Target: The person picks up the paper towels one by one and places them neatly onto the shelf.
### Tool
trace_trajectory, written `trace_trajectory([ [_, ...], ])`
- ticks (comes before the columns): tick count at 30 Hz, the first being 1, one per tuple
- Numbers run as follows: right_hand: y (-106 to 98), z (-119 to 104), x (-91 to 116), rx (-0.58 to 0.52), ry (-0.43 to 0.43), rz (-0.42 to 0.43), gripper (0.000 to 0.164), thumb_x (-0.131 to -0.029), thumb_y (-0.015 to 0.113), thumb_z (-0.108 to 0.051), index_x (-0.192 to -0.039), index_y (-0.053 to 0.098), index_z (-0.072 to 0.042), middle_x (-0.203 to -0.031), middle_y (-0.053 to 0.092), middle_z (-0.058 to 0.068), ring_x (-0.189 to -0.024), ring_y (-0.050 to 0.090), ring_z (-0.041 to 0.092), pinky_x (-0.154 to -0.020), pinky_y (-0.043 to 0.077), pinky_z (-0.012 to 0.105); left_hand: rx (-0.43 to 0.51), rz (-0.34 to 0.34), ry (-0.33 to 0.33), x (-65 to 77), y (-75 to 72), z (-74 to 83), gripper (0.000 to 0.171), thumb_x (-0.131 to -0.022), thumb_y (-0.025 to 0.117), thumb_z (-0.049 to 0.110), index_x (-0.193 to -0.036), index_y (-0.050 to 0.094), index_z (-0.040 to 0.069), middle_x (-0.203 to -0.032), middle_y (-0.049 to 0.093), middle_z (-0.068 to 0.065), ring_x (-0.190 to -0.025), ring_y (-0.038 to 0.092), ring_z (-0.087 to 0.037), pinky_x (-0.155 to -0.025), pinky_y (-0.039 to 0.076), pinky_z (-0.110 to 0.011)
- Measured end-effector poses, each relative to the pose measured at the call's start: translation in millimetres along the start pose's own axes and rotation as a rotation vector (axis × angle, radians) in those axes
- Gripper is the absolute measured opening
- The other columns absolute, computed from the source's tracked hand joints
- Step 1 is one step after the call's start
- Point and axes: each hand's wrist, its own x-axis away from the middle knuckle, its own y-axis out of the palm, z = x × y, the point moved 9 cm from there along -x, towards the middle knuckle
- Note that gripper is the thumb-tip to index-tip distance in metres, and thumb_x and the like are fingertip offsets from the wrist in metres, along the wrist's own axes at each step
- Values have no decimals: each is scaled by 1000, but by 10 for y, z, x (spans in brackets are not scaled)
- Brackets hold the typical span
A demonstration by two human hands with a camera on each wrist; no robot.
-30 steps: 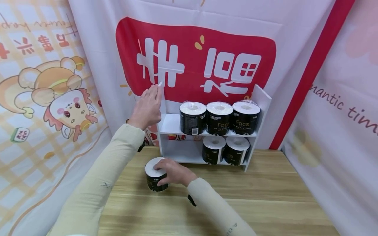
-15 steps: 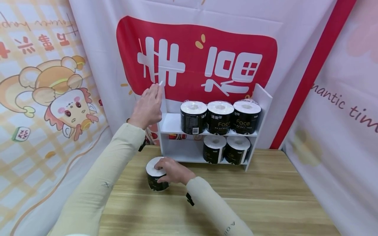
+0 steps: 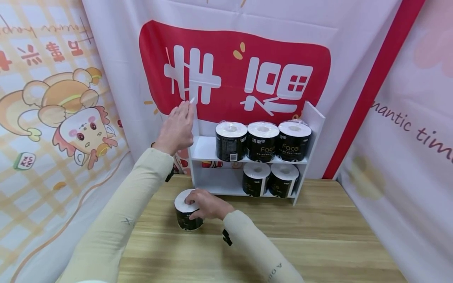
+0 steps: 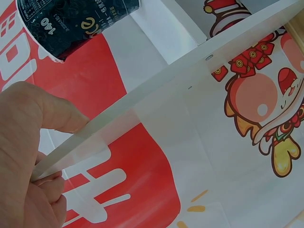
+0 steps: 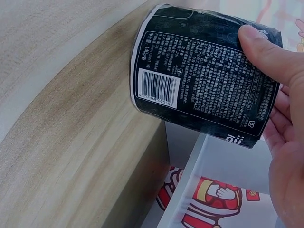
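My left hand (image 3: 175,129) grips the top of the white shelf's left side panel (image 4: 114,111). In the left wrist view its thumb lies on one face and the curled fingers on the other. Left of centre in the head view, my right hand (image 3: 210,205) holds a black-wrapped toilet paper roll (image 3: 187,221), upright at the wooden table in front of the shelf. The thumb presses on the printed wrapper near the barcode side (image 5: 204,80), and the fingers go over the white top end, partly hidden. Whether the roll touches the table is hard to tell.
The white shelf (image 3: 205,149) carries three matching rolls (image 3: 263,143) on its upper board. Two more rolls (image 3: 255,184) stand at the right of the lower board. Printed cloth (image 3: 226,23) hangs behind and on both sides of the wooden table (image 3: 318,236).
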Motion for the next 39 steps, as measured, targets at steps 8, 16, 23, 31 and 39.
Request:
trace_trajectory([
  [8,-18,16,14,-5,-13,-13,45,-87,88,-30,-125,73,-13,-129,72,-2,-119,62,9,-110,51,24,4,2,-1,1,5,-21,109,-80,84,14,-166,20,-2,-173,25,-24,-163,21,-42,-133,24,-51],
  [16,-35,-5,40,-10,-37,-28,44,-86,89,-30,-123,74,-13,-125,74,-3,-114,64,6,-106,51,22,-1,-7,-4,13,20,-29,110,-80,85,14,-166,19,-2,-173,24,-24,-163,21,-42,-133,24,-51],
  [23,-36,0,104,-1,-34,-52,43,-86,89,-32,-123,73,-14,-124,73,-5,-113,62,4,-107,50,22,-1,-11,-5,23,24,-29,111,-80,84,14,-167,17,-2,-174,24,-24,-163,21,-42,-133,24,-51],
  [31,-82,24,232,-7,-15,-62,45,-87,88,-32,-125,73,-13,-126,72,-3,-118,63,7,-113,49,26,-2,-17,-1,19,32,-12,111,-80,84,14,-167,17,-2,-174,23,-24,-163,20,-42,-134,23,-51],
  [39,-139,52,340,-44,11,-78,48,-87,88,-31,-129,73,-13,-130,71,-2,-119,62,7,-108,52,23,-7,-16,-3,3,19,0,110,-79,85,14,-166,20,-2,-174,23,-23,-164,20,-42,-133,23,-50],
])
